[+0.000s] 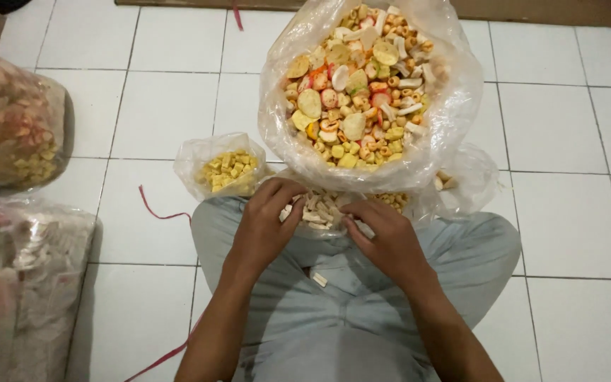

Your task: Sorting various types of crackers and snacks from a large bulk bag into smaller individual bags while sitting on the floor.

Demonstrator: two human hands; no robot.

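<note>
Small bag in the lap: a clear plastic bag of pale stick-shaped crackers point(317, 211) rests on the person's crossed legs, right under the front of the big sack, so pieces can be handled close to the body.
Left hand: the left hand point(266, 221) curls over the small bag's left side, fingers bent and pressed onto the plastic and the crackers; it seems to steady the bag, though the fingertips are partly hidden.
Right hand: the right hand point(383, 233) lies on the bag's right side, fingers drawn together and pinching at the plastic or a cracker; I cannot tell which.
Where the bag lies to the hands: between them, touching both, its contents showing in the gap.
Stray piece: one pale cracker point(319, 279) lies on the grey trousers point(362, 318), just below the hands.
Big sack: an open clear sack of mixed crackers point(362, 85), yellow, orange, white and pink, stands on the tiled floor point(567, 141) beyond the knees, its mouth rolled wide for easy reach.
Yellow bag: a smaller bag of yellow cubes point(228, 170) sits on the floor by the left knee.
Floor's left edge: more filled bags point(15, 134), blurred, are piled there.
Red string: a strand point(157, 212) trails on the tiles beside the left leg.
</note>
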